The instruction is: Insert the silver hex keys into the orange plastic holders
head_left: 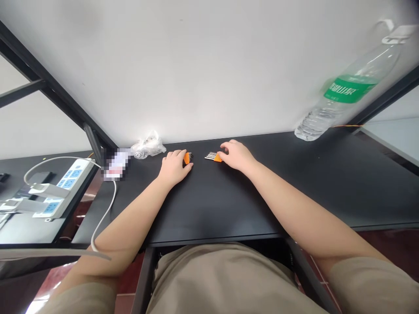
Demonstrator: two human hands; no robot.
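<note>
On the black table (209,200), my left hand (174,166) curls around an orange item with black tips (187,158), its thumb along the near side. Its tips point right. To the right, my right hand (237,155) has thumb and forefinger at the right end of a second orange item (218,157), from which several thin white-and-black sticks point left. A gap of bare table lies between the two items. What exactly the items are is too small to tell.
A crumpled clear plastic bag (149,145) lies by the wall left of my hands. At the back right stands a large bottle with a green label (349,90). A white power strip (67,187) and a white cable (109,207) are at the left.
</note>
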